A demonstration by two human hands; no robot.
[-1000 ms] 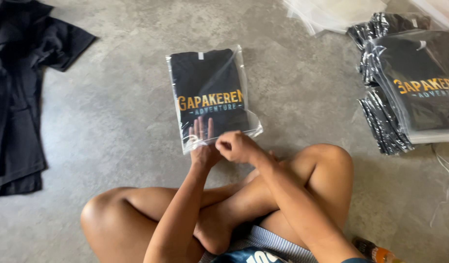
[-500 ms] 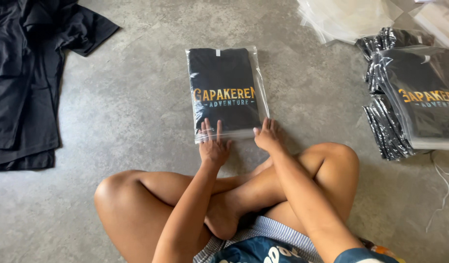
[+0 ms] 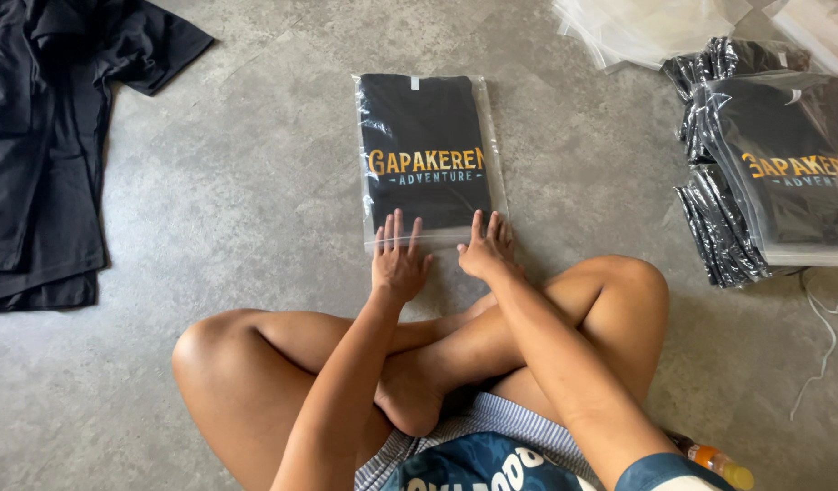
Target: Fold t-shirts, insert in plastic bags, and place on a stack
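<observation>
A folded black T-shirt with a yellow and teal print, sealed in a clear plastic bag (image 3: 428, 150), lies flat on the grey floor in front of my crossed legs. My left hand (image 3: 398, 259) rests with fingers spread on the bag's near edge, left of centre. My right hand (image 3: 485, 247) presses flat on the same edge beside it. Neither hand grips anything; both lie open on the plastic.
A stack of bagged black shirts (image 3: 783, 168) sits at the right. Empty clear bags (image 3: 637, 27) lie at the top right. Loose black shirts (image 3: 46, 136) are spread at the left. An orange bottle (image 3: 719, 462) lies by my right knee.
My hands have gone from pinching the bag's near flap to lying flat and apart on its edge. The view has shifted so the bag sits more central.
</observation>
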